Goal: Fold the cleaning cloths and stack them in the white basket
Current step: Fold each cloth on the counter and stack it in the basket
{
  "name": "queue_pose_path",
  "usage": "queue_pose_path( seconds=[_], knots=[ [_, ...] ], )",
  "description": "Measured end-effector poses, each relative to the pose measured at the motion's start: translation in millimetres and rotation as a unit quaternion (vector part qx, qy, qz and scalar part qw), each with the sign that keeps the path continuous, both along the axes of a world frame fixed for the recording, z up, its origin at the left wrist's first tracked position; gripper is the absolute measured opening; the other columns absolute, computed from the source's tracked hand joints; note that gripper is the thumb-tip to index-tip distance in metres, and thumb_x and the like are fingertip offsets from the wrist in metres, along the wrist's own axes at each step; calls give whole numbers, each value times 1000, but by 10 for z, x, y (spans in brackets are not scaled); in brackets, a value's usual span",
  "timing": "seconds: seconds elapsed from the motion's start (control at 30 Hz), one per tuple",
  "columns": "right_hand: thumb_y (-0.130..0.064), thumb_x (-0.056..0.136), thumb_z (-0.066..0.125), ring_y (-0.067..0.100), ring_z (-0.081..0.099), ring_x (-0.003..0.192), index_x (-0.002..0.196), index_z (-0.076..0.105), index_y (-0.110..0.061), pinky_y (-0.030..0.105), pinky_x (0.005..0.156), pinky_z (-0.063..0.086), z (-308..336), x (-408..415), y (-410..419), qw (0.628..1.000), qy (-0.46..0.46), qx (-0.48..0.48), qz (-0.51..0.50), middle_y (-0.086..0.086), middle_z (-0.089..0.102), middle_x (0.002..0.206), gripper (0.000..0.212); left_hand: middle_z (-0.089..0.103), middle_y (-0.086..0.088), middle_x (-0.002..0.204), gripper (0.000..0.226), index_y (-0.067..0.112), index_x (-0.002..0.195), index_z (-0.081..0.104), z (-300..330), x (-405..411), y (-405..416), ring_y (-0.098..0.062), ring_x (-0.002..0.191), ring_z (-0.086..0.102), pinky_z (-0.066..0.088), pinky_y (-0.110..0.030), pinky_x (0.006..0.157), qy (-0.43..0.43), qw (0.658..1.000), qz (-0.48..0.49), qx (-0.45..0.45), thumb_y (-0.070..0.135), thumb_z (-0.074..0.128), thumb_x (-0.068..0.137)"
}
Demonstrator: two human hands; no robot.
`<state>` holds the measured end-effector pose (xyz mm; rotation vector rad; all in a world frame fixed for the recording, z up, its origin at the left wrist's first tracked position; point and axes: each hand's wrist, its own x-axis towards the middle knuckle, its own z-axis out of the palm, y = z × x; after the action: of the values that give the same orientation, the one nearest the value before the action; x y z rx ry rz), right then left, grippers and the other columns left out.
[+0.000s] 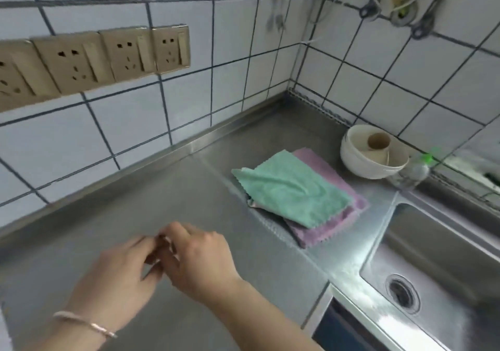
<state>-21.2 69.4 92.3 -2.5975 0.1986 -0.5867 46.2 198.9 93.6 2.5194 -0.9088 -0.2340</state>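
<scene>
The task looks barely begun. Two cloths lie at right of centre on the steel counter (140, 210), beside the sink (438, 264): a green cloth (292, 188) on top of a pink cloth (324, 223). Both are loosely spread and askew rather than neatly folded, the green one wrinkled, with a corner turned under at its left edge. No white basket can be made out; the only white vessel is a round bowl (359, 158) in the upper right, near the wall corner, holding a pale cup or tube. So folding and stacking are probably all still to do.

The left hand (121, 272) and right hand (200, 258) meet in the lower left of the frame, well apart from the cloths. Fingertips touch each other, each grip loosely curled and nearly closed; it seems to hold nothing, though blur hides any small thing between the fingers.

The cloths look like soft, napped microfibre with zigzag pinked edges, limp and likely to drape when lifted. The counter is brushed metal, smooth and reflective, with a ribbed draining strip under the cloths. The wall is glossy white tile with dark grout.
</scene>
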Motion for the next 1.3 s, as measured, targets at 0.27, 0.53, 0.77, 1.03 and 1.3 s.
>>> queue_pose_path(
  seconds=[0.27,0.53,0.77,1.03,1.3],
  knots=[
    [-19,56,72,20,60,63,75,66,-23,26,47,46,-1034,-816,-2099,965,167,-55,-197,-6,58,71,20,60,22,71,28,54,66,47,-632,-568,-1419,25,86,47,37,-1,66,147,989,-19,1,33,61,79],
    [-15,67,46,23,57,65,73,68,-20,32,54,48,-1364,-956,-3005,966,164,-119,-159,-4,59,73,24,54,23,81,22,46,78,41,-811,-753,-2365,5,83,58,40,-6,72,186,981,3,57,31,54,87],
    [-32,83,49,12,50,46,62,57,-17,22,42,36,-917,-611,-3094,997,9,-54,-50,-8,53,54,27,60,11,107,27,26,110,59,-715,-827,-2892,-7,94,61,43,-13,76,159,983,84,-46,24,61,83],
    [-34,81,54,11,54,49,75,58,-24,23,42,38,-235,-270,-2610,992,22,27,122,-8,62,61,12,63,-1,105,30,19,102,58,-426,-721,-2782,-29,92,62,45,-32,70,106,942,255,-189,27,42,78],
    [-29,81,65,6,45,61,78,59,-22,19,52,30,458,181,-2133,933,243,13,266,-14,45,58,9,72,-6,97,64,16,102,69,-148,-450,-1331,-29,85,67,45,-31,70,-8,949,277,-151,48,24,71]
  ],
)
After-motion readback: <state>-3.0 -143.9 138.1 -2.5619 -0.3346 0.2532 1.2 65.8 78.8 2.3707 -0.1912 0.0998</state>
